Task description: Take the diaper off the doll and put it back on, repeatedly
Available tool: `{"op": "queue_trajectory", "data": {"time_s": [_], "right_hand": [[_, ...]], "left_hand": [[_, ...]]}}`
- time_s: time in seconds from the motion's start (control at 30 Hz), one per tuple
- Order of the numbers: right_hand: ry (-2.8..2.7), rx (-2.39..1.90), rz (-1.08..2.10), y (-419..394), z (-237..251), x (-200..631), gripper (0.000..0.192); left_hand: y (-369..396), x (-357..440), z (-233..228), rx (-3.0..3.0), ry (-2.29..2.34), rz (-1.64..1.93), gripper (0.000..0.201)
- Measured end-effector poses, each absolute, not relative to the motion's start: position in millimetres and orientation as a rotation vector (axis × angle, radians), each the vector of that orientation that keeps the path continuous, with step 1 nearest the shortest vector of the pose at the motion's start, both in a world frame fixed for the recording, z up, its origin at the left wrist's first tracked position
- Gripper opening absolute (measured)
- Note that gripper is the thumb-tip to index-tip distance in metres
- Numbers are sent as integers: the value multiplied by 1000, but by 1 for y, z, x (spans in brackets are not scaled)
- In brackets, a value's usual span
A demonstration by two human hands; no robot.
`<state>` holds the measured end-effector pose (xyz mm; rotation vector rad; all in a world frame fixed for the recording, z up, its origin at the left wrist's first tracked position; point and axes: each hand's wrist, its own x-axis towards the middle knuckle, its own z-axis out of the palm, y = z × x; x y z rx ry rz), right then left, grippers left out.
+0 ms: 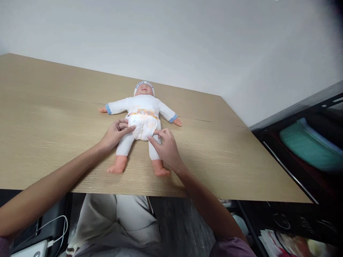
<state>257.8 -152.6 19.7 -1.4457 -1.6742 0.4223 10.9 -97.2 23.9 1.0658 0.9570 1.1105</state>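
Observation:
A baby doll (pixel 142 100) in a white suit with blue cuffs and a white printed headband lies on its back, head away from me, arms spread. Round its hips sits a white diaper (pixel 143 125) with an orange patterned waistband. My left hand (pixel 115 132) is at the diaper's left side, thumb on its front near the leg opening and fingers curled at the hip. On the other side my right hand (pixel 168 144) pinches the diaper's edge by the leg opening, thumb and forefinger close together. Some fingertips are hidden behind the doll and diaper.
The doll lies on a pale wooden table (pixel 66 117) with its feet near the front edge. Behind stands a grey-white wall (pixel 160 39). Dark shelving (pixel 292 192) at the right holds a green item (pixel 312 144). A white device (pixel 32 250) with a cable is at lower left.

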Motion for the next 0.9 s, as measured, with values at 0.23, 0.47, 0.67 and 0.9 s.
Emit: {"op": "queue_trajectory", "data": {"time_s": [0.23,0.47,0.67,0.9], "right_hand": [[-1521,-1395,569,-151,27,264,54],[-1554,-1360,-43,-57,8,302,37],[-1730,-1560,-115,-7,-21,320,60],[-1735,-1620,-15,-10,-24,322,62]], "left_hand": [[-103,15,14,1236,1018,1293,65],[-31,-6,6,1973,1274,1559,34],[53,-41,6,2480,1454,1180,61],[61,-36,8,2495,1540,826,70]]}}
